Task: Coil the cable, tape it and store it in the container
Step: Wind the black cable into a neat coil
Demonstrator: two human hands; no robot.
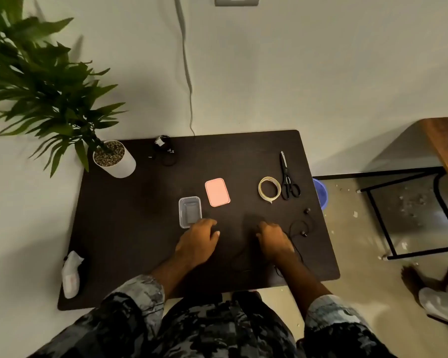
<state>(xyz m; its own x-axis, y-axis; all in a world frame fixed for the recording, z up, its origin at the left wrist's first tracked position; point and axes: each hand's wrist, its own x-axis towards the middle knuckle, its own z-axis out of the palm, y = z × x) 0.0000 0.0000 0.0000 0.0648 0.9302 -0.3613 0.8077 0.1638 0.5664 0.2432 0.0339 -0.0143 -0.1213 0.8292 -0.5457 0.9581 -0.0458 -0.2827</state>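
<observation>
Lying loose on the dark table [119, 228], the thin black cable [299, 229] loops beside the right hand [274, 240] and trails back toward the near edge under that hand, whose fingers are spread flat and grip nothing I can see. The left hand [198, 242] rests loosely curled, holding nothing, touching the clear plastic container [189, 211], whose long side points away toward the wall, next to its pink lid [217, 192]. No writing can be read.

The thin black cable [299, 229] fades into the dark table [130, 228] (partly under the right hand [274, 239])
</observation>
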